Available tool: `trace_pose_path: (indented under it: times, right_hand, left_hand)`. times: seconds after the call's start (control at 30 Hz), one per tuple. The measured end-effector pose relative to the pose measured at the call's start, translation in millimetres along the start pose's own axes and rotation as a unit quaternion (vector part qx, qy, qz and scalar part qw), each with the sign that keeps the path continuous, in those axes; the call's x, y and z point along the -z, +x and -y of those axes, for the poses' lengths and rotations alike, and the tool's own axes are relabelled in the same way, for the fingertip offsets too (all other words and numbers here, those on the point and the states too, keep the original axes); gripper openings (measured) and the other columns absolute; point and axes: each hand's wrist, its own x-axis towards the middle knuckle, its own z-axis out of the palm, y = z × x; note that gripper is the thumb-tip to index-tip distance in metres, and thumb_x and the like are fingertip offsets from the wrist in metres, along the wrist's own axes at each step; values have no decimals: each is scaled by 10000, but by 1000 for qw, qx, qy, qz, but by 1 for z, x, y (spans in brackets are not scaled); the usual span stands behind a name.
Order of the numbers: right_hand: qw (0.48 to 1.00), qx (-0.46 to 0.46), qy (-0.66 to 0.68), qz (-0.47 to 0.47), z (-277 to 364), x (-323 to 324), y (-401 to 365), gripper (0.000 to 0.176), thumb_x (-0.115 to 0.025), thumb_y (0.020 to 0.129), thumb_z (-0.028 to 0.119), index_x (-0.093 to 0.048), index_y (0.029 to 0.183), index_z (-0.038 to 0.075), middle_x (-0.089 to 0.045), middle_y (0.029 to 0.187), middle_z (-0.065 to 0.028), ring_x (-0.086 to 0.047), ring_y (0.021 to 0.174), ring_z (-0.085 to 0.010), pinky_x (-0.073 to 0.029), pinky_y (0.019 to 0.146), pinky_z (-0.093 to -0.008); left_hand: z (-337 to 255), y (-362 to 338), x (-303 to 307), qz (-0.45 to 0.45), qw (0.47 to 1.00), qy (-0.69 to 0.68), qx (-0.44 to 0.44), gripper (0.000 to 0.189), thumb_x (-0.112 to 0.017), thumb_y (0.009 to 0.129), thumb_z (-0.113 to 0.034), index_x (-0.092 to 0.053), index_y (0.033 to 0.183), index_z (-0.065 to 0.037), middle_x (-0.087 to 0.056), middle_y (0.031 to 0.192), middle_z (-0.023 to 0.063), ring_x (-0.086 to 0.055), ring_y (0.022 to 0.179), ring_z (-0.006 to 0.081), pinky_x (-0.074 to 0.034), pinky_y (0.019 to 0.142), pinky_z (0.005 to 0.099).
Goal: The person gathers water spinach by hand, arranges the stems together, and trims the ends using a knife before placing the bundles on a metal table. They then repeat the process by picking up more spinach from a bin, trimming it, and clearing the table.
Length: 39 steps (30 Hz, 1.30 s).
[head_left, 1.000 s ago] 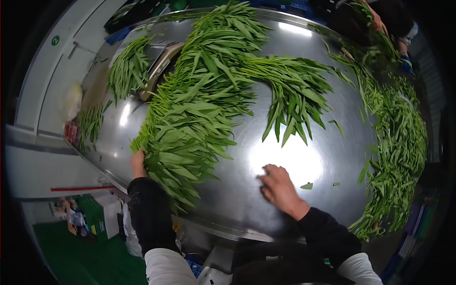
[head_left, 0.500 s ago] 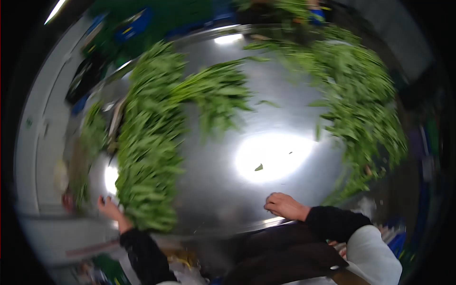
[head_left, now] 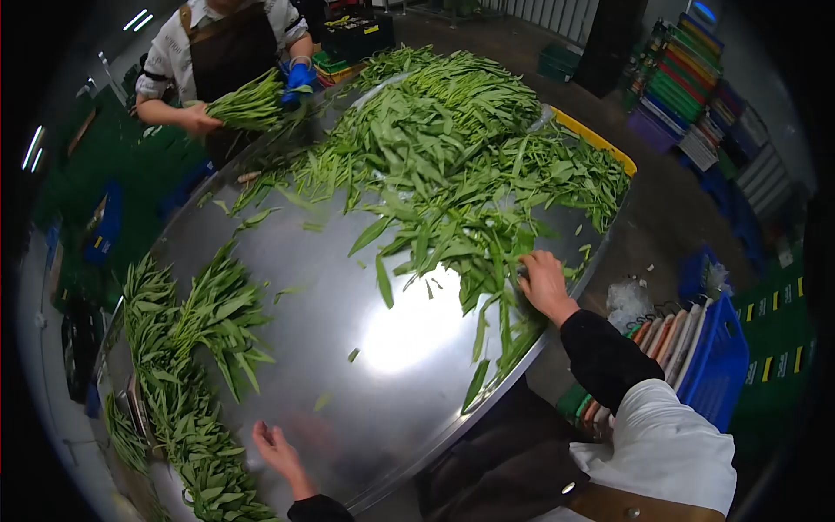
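Leafy green stems lie in a large loose pile [head_left: 435, 130] on the metal table [head_left: 304, 261], spreading down its right side. My right hand [head_left: 546, 283] is at the lower right edge of this pile, its fingers curled against some leaves; whether it grips any is hidden. Over the bare metal near the front edge, my left hand [head_left: 277, 451] has its fingers apart and holds nothing. Just left of it runs a long row of greens [head_left: 187, 418], with a smaller bunch [head_left: 222, 309] lying beside the row's upper part.
Across the table a co-worker [head_left: 230, 52] holds a bunch of stems [head_left: 248, 106], a blue glove on one hand. A blue crate [head_left: 718, 357] stands at the right, near my right arm. Stacked coloured crates [head_left: 683, 83] are at the back right.
The view has swung to the right, bringing the co-worker and big pile into view. My right hand has reached the pile; my left hand has moved from beyond the row to the bare metal.
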Motion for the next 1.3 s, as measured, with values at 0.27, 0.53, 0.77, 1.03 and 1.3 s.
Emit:
trace_pose_path:
  times: [0.27, 0.53, 0.77, 1.03, 1.3]
  right_hand:
    - [941, 68, 123, 309, -73, -6, 7, 220, -557, 750, 245, -559, 871, 61, -597, 837, -178, -587, 810, -367, -473, 701, -475]
    - [495, -457, 679, 291, -112, -12, 2, 297, -332, 891, 273, -502, 889, 29, -524, 697, -58, -445, 462, -133, -341, 417, -269]
    - [596, -287, 585, 469, -71, -23, -13, 297, -505, 902, 348, -542, 999, 70, -596, 766, -35, -546, 513, -134, -439, 445, -259]
    - [538, -214, 645, 499, -92, -101, 42, 383, -517, 920, 387, -582, 976, 14, -669, 890, -96, -657, 676, -175, -520, 576, -269]
    - [715, -431, 507, 215, -388, -23, 188, 328, -667, 806, 282, -671, 829, -45, -666, 749, -133, -602, 553, -161, -517, 537, -263]
  left_hand:
    - [-89, -26, -221, 35, 993, 77, -77, 474, -573, 844, -110, -430, 1271, 40, -471, 1274, 197, -429, 1207, 319, -302, 1040, 387]
    - [-205, -95, -416, 439, 896, -27, -67, 458, -530, 883, -213, -458, 1278, 8, -475, 1290, 229, -445, 1203, 330, -313, 1027, 383]
    - [-306, -82, -347, 221, 966, -95, -99, 193, -532, 899, -131, -637, 912, 31, -673, 899, 118, -651, 815, 210, -490, 786, 312]
    - [-310, -34, -320, 136, 966, -218, 20, 136, -534, 905, -112, -582, 927, 12, -642, 819, 139, -657, 661, 228, -533, 616, 287]
    - [-294, -66, -337, 192, 957, -190, 109, 98, -543, 885, -82, -586, 879, 5, -638, 786, 131, -658, 621, 221, -549, 568, 287]
